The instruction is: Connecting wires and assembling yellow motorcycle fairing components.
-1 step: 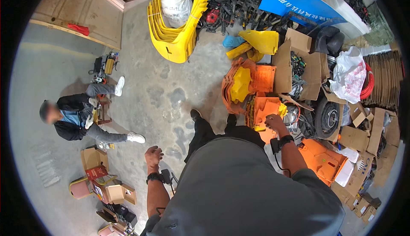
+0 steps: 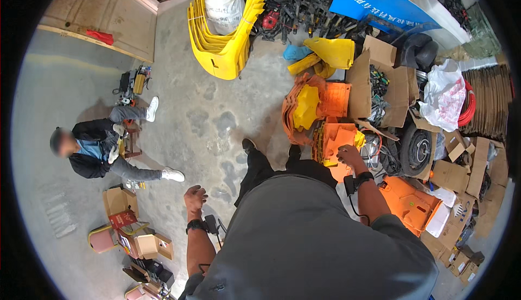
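My left hand (image 2: 195, 198) hangs over the concrete floor (image 2: 217, 121), its fingers loosely curled and a little apart, with nothing visible in it. A dark strap and a small black device (image 2: 210, 224) are on that wrist. Out to the right, my right hand (image 2: 347, 155) is held above orange plastic parts (image 2: 341, 136). Its fingers are bent and slightly parted; no held thing shows. The right wrist also carries a black strapped device (image 2: 350, 185) with a cable. Whether the right hand touches the orange parts I cannot tell; it seems above them.
A person (image 2: 89, 148) sits at the left. Stacked yellow curved panels (image 2: 214, 64) stand ahead. On the right are an open cardboard box (image 2: 399, 91) of cables, a wheel (image 2: 417, 150) and an orange shell (image 2: 410, 205). Small boxes (image 2: 154, 245) and a chair (image 2: 101, 239) stand lower left.
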The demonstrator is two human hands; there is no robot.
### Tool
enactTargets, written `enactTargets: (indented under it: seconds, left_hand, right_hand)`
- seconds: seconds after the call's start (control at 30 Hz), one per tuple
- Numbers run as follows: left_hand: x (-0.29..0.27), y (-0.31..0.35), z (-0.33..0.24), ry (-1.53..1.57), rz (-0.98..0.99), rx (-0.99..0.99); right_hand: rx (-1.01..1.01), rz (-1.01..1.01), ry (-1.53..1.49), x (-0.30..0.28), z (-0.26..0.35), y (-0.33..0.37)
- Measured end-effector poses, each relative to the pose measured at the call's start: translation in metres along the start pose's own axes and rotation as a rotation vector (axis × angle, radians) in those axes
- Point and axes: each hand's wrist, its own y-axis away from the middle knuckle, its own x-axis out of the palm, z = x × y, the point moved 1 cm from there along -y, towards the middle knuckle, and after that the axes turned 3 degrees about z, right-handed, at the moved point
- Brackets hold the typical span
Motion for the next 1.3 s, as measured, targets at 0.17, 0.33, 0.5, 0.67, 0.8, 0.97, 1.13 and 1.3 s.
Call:
enactTargets:
  seconds: [0.17, 0.33, 0.5, 0.67, 0.8, 0.97, 1.13, 1.3]
  left_hand:
    - [-0.002, -0.001, 0.001, 0.005, -0.018, 0.003]
    - [0.003, -0.002, -0.006, 0.03, -0.011, -0.006]
    - [0.004, -0.002, -0.011, 0.033, -0.015, 0.0]
    - [0.003, -0.006, -0.023, 0.013, 0.003, 0.016]
    - [0.002, -0.021, -0.062, -0.024, 0.073, 0.119]
    - [0.048, -0.045, -0.154, -0.237, 0.201, 0.302]
    - [0.126, -0.137, -0.175, -0.539, 0.479, 0.403]
    - [0.27, -0.238, -0.147, -0.829, 0.596, 0.49]
  right_hand:
    - [-0.045, 0.001, -0.032, -0.002, 0.011, -0.008]
    - [0.008, -0.005, -0.04, -0.004, 0.006, -0.012]
    - [0.021, 0.019, -0.111, -0.002, 0.009, -0.013]
    - [-0.032, -0.012, -0.045, 0.0, 0.008, -0.015]
    - [-0.059, 0.007, -0.018, 0.005, 0.011, -0.022]
    - [-0.106, -0.129, 0.123, 0.008, 0.009, -0.05]
    - [-0.079, -0.23, 0.126, 0.049, 0.023, -0.082]
    - [0.03, -0.301, -0.087, 0.104, -0.028, -0.159]
